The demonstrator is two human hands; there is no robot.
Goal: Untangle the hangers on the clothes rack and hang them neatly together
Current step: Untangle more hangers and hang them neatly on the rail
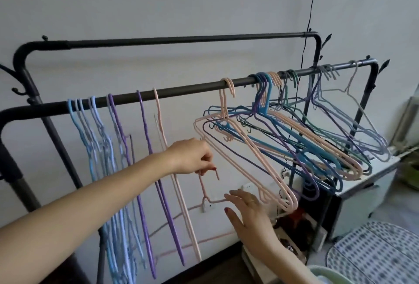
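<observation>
A black clothes rack has a front rail (186, 89) carrying many thin hangers. On the left, several blue and purple hangers (108, 170) and one pink hanger (179, 193) hang side-on in a row. On the right a tangled bunch of pink, blue, purple and green hangers (294, 138) fans out. Off the rail, a loose pink hanger (205, 193) hangs below my left hand (192, 155), which pinches its hook. My right hand (249, 213) has straight fingers touching that hanger's shoulder, just under the lower corner of the pink hangers (267, 184) in the bunch.
The rack's back rail (181, 40) runs higher, close to the white wall. A white cabinet (360, 188) stands under the right end of the rack. A black cord (309, 22) hangs down the wall. A dotted cushion (374, 252) lies at bottom right.
</observation>
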